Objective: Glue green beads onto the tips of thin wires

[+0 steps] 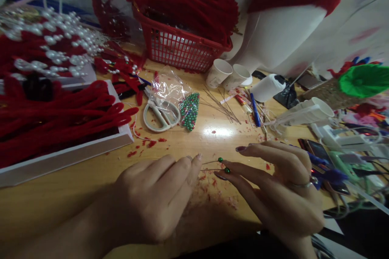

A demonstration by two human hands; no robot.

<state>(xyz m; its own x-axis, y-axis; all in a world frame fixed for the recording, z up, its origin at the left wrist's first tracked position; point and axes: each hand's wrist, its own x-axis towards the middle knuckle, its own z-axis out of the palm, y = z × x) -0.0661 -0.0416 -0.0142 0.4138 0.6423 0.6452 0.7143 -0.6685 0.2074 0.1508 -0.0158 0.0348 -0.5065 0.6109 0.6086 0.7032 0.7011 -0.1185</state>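
Note:
Two thin wires point(209, 169) run out from the closed fingertips of my left hand point(158, 190), which pinches them over the table. Each wire carries a small shiny green bead point(220, 160) at its far end. My right hand point(273, 186) has its thumb and one finger closed around the lower green bead point(227, 170), while another finger stretches out above. A ring point(305, 183) sits on one of its fingers. Beyond the hands lies a bag of green and red beads point(190, 111), beside white-handled scissors point(162, 117).
A white box point(69, 158) of red fuzzy stems point(75, 113) fills the left side. Behind stand a red basket point(179, 50), paper cups point(219, 73) and a white thread spool point(267, 88). Loose wires point(221, 105) and a blue pen point(255, 110) lie mid-table; phones and cables crowd the right.

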